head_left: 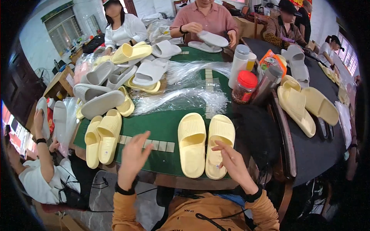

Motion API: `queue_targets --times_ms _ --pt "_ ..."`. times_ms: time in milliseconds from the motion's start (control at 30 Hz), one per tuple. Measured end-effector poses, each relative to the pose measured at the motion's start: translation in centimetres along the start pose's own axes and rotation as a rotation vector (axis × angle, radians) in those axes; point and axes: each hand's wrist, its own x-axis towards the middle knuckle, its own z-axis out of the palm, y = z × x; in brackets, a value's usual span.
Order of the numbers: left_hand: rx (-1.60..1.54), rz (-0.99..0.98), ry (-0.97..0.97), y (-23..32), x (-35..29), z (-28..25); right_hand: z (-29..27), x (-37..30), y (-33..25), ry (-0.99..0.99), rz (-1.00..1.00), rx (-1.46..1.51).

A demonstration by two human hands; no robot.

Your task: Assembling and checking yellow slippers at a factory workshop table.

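A pair of pale yellow slide slippers [191, 154] stands upright side by side at the near edge of the green table mat, toes away from me. My right hand [234, 164] is over the right slipper [221, 133] of this pair, fingers apart; whether the fingertips touch it I cannot tell. Over the mat's near edge, my left hand [133, 158] is raised with its fingers stretched and nothing in it. Another yellow pair [109, 136] lies to its left. Two bundles of thin clear plastic strands [173, 102] stretch across the mat beyond my hands.
A heap of grey and yellow slippers [102, 104] covers the far left. Bottles and a red-lidded jar [245, 86] stand at the back right. More yellow slippers [295, 107] rest on the black table [322, 154]. Several people work around; one across holds a grey slipper [212, 39].
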Motion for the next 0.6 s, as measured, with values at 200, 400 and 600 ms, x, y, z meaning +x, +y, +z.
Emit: queue_targets --times_ms 200,400,600 --pt "-0.136 0.317 -0.137 7.0 -2.3 4.7 -2.6 -2.0 -3.2 0.306 -0.135 0.181" --pt "-0.125 0.391 -0.252 10.5 -2.1 7.8 -3.8 -3.6 -8.0 0.369 -0.413 0.307" --pt "0.121 0.418 -0.284 12.3 -1.3 9.1 -4.5 -3.8 -10.0 0.546 -0.751 0.486"
